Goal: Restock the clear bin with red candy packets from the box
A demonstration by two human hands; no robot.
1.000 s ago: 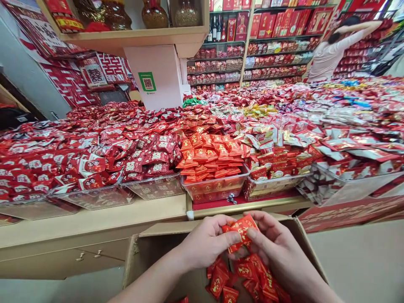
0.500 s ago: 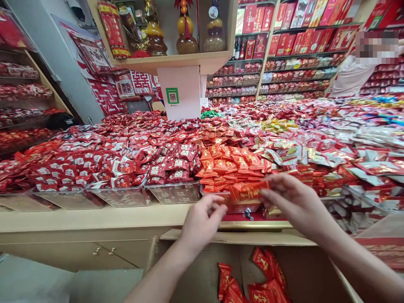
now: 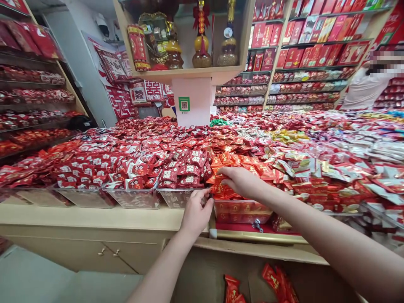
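Over a clear plastic bin [image 3: 243,212] heaped with orange-red wrapped candies [image 3: 255,167], my right hand [image 3: 244,182] reaches across from the right. Its thumb and fingers close on a shiny red candy packet [image 3: 221,189] with gold print at the bin's front left corner. My left hand [image 3: 196,213] is beside that corner, with fingers loosely curled and a gap between thumb and fingertips. The fingertips come close to the packet's left edge; whether they touch it I cannot tell. Below, a cardboard box [image 3: 252,249] holds several red candy packets [image 3: 277,281].
To the left, more clear bins [image 3: 132,198] of dark red packets line the beige counter [image 3: 94,216]. A metal clip [image 3: 257,225] lies before the candy bin. A display cabinet [image 3: 189,75] overhangs the heaps. Back right, a person in a white top [image 3: 366,90] stands by the shelves.
My right hand has moved left and forward with the packet, from in front of the bin to its left corner. My left hand is now beside that corner. The view has tilted up and shifted left.
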